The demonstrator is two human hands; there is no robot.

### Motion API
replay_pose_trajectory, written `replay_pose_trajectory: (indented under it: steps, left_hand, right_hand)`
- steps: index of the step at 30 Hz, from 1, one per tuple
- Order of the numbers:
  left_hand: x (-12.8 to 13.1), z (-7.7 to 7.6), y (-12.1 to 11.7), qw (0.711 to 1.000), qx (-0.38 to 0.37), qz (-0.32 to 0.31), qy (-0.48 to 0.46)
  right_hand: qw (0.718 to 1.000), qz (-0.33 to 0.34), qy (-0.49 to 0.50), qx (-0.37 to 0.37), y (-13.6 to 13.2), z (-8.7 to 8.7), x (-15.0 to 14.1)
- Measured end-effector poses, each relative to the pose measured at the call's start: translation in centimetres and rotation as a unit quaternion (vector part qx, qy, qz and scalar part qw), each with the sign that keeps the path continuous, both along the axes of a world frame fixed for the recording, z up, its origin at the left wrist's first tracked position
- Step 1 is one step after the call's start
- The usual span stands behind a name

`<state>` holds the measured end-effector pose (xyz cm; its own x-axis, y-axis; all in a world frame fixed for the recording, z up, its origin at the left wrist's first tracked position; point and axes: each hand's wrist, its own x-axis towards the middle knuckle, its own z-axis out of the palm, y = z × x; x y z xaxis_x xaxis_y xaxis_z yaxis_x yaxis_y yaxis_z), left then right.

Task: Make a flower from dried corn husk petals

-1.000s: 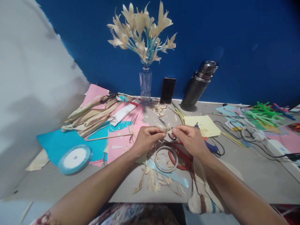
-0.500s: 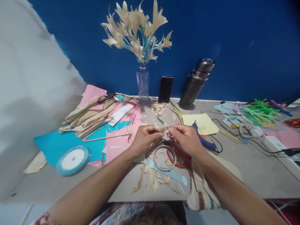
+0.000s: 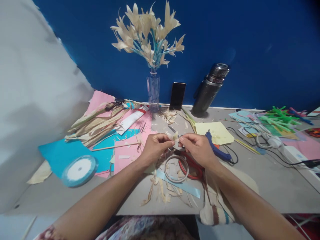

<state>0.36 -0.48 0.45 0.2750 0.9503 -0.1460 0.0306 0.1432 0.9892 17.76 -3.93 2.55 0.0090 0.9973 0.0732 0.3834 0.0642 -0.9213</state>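
Between my two hands is a small cream-coloured piece of dried husk (image 3: 175, 136), pinched from both sides. My left hand (image 3: 158, 146) is closed, thumb against the fingers, on its left end. My right hand (image 3: 196, 146) pinches the other side, its fingertips partly hiding the piece. Just below lie a pale ring (image 3: 165, 171) and red-handled scissors (image 3: 197, 174). A light blue ribbon strip (image 3: 191, 190) and scattered husk scraps (image 3: 162, 191) rest nearer the table's front edge. Right of my right hand is a blue glue gun (image 3: 218, 151).
A bottle (image 3: 153, 95) of husk flowers, a phone (image 3: 177, 96) and a leaning thermos (image 3: 210, 90) stand along the wall. Husk strips (image 3: 97, 121) and a ribbon roll (image 3: 67, 175) lie left. Cables (image 3: 270, 150) and green pipe cleaners (image 3: 281, 116) lie right.
The whole view has shifted slightly, with things sitting a little further right and lower. Both hands keep their pinch on the husk piece, almost unmoved.
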Motion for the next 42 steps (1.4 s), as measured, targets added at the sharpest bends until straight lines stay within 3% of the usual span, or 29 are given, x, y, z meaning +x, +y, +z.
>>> replay_pose_trajectory:
  steps: [11, 18, 22, 27, 35, 42]
  left_hand:
    - [0.5, -0.1, -0.7, 0.987, 0.119, 0.060, 0.093]
    - [0.3, -1.1, -0.6, 0.914, 0.328, 0.078, 0.223]
    - [0.2, -1.4, -0.6, 0.879, 0.383, 0.072, 0.276]
    - [0.1, -1.8, -0.7, 0.842, 0.430, 0.055, 0.319]
    - [0.3, -1.2, -0.7, 0.884, 0.371, 0.054, 0.279]
    - [0.1, -1.4, -0.3, 0.903, 0.347, 0.057, 0.247]
  right_hand:
    - [0.987, -0.019, 0.137, -0.085, 0.2, -0.7, -0.7]
    - [0.950, -0.026, 0.275, -0.142, 0.4, -0.8, -1.2]
    - [0.935, -0.032, 0.309, -0.171, 0.3, -0.7, -1.4]
    - [0.939, -0.029, 0.302, -0.162, 0.3, -0.8, -1.5]
    - [0.982, -0.025, 0.156, -0.102, -0.3, -0.7, -1.8]
    - [0.992, 0.002, 0.110, -0.067, -0.5, -0.7, -1.9]
